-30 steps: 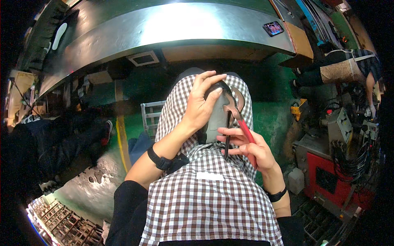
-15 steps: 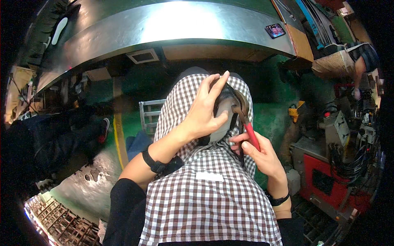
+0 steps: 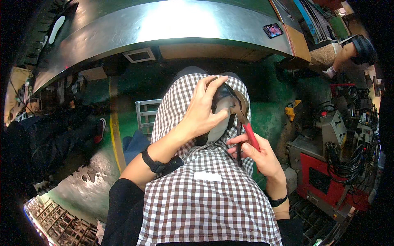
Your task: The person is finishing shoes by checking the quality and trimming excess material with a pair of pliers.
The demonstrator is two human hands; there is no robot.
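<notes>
On my lap, over a checked apron (image 3: 205,205), lies a black shoe upper on a last (image 3: 218,130), its grey bottom facing up. My left hand (image 3: 201,108) is wrapped round its far left side, with the thumb pressing on the bottom. In my right hand (image 3: 264,153) is a pair of pincers (image 3: 251,136) with one red and one dark handle. Its metal jaws meet the right side of the upper near the rim. Whether they grip the material is too small to tell. My right fingers reach across to the dark handle.
A long metal bench (image 3: 123,35) spans the far side, with a phone (image 3: 273,30) at its right end. A machine with a red panel (image 3: 318,174) stands to my right. A metal rack (image 3: 147,115) is at my left. Another person's arm (image 3: 344,55) shows at far right.
The pincers' handles look slightly wider apart, and my left fingers sit a little lower on the upper. At far right, the other person's arm has moved. The view has shifted slightly.
</notes>
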